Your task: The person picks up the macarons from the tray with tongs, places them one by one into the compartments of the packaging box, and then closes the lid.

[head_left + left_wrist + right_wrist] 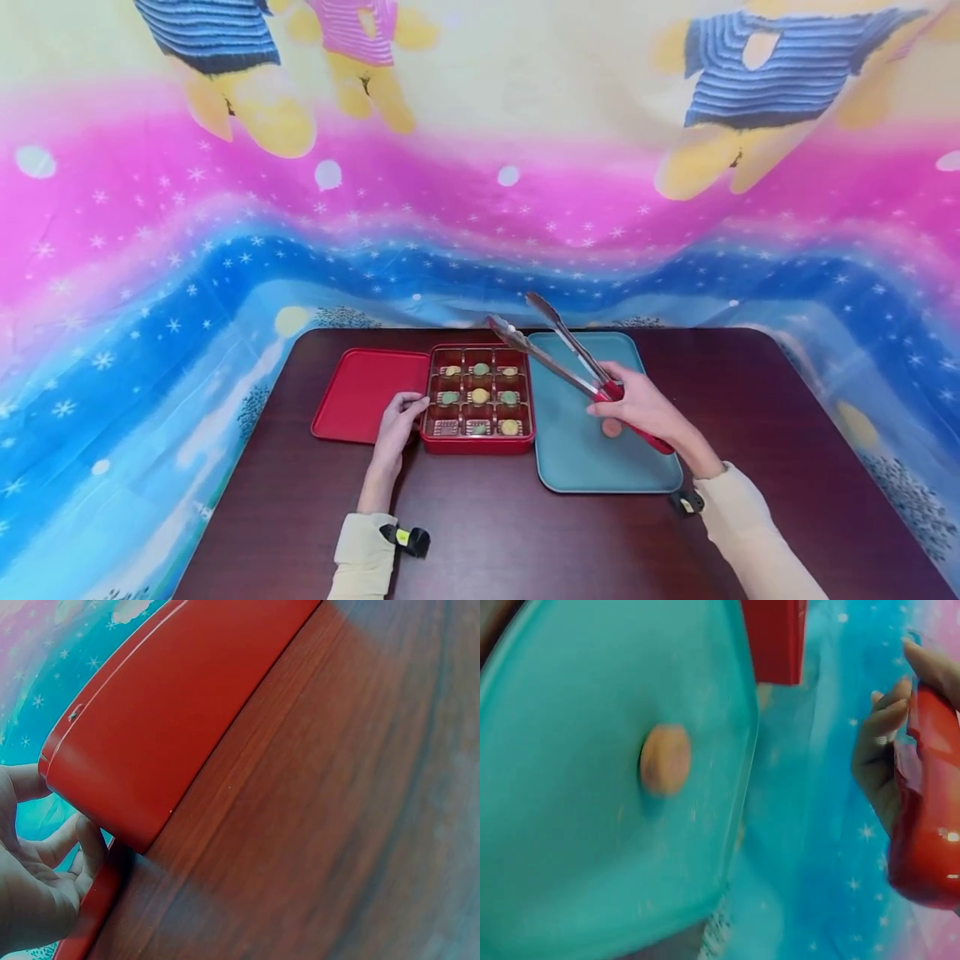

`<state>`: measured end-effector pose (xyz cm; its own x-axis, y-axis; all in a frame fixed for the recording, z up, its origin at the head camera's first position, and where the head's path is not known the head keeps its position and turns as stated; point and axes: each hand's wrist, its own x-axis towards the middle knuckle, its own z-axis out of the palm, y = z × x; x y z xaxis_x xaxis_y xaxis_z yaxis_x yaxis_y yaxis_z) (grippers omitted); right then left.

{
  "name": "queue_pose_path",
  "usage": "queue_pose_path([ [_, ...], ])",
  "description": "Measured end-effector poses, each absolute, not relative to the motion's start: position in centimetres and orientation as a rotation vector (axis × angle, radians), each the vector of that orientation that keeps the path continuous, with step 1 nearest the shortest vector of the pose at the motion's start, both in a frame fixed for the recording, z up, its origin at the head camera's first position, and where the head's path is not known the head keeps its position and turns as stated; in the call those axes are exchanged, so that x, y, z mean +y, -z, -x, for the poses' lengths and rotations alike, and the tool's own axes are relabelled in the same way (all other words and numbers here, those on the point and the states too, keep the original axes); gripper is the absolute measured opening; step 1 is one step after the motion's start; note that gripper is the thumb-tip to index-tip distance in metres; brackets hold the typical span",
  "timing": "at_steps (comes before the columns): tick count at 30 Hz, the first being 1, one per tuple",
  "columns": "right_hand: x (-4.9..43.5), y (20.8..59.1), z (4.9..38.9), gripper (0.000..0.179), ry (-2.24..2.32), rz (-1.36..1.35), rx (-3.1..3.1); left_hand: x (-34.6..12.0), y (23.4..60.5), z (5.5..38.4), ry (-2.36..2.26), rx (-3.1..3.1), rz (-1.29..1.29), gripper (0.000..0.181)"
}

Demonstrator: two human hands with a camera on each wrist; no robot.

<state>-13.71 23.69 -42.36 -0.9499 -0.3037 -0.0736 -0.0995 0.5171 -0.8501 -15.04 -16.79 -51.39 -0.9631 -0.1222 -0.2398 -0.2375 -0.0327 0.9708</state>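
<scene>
My right hand (637, 406) grips red-handled metal tongs (558, 358) above the blue-green tray (555, 450). The tongs' arms are spread, with nothing between their tips. Beneath them on the tray lies a small round orange-brown piece (665, 760), blurred in the right wrist view. With its fingertips my left hand (393, 429) touches the left side of a red box (480, 446). A divided insert in that box holds several small round yellow and green pieces (480, 396); its front-left compartment (446, 427) has no round piece. The left wrist view shows the fingers (91, 840) by the box's corner.
A flat red lid (367, 392) lies left of the box, partly behind my left hand. The tray stands close against the box's right side. All rest on a dark wooden table (480, 525). A patterned cloth (480, 208) hangs behind and around it.
</scene>
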Motion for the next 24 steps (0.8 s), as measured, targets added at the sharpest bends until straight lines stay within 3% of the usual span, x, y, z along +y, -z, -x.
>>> queue_pose_path([
  [8, 25.9, 42.6, 13.3, 0.069, 1.269, 0.354, 2.606, -16.5, 47.7, 13.1, -2.172, 2.154, 0.353, 0.024],
  [19, 29.7, 43.7, 12.2, 0.035, 1.160, 0.425, 2.652, -16.8, 51.7, 15.1, -2.147, 2.144, 0.420, 0.032],
  [24, 31.5, 44.5, 11.8, 0.033, 1.260, 0.457, 2.505, -16.7, 52.0, 15.2, -2.170, 2.148, 0.426, 0.033],
])
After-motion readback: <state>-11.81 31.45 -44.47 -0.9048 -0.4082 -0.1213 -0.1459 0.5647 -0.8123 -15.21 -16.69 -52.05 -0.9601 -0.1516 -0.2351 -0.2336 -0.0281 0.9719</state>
